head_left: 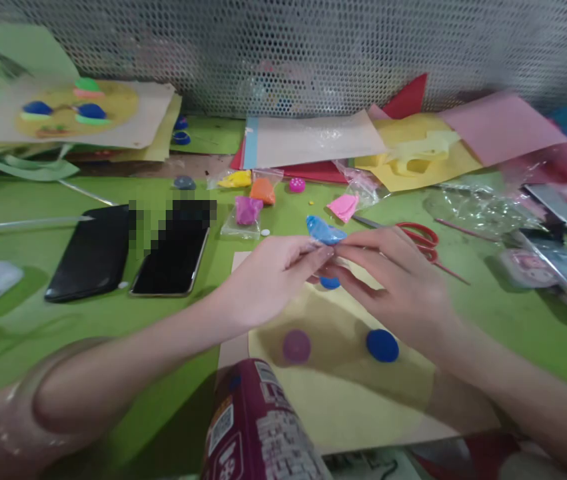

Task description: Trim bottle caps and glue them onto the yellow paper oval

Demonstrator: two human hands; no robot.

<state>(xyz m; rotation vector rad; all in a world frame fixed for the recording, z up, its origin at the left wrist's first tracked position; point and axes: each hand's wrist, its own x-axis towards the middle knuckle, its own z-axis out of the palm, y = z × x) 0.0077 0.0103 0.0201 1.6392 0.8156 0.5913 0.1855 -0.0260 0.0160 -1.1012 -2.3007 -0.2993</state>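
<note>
Both hands meet above a yellow paper shape [343,407] on a pale sheet. A light blue lump of modelling clay [324,231], in what looks like a clear plastic bag, is pinched between them. My left hand [280,270] grips its lower end, thumb pressed on the fingers. From the other side my right hand [396,283] pinches it with closed fingertips. Below the fingers shows another blue piece [330,283]; whether it lies on the paper or is held, I cannot tell. A purple disc [296,347] and a dark blue disc [382,345] lie flat on the yellow paper.
Bagged purple clay [248,210], orange clay [263,191] and pink clay [343,207] lie beyond the hands. Red-handled scissors [419,239] sit behind my right hand. Two phones [170,257] lie left. A purple canister [258,427] stands in front, before my body.
</note>
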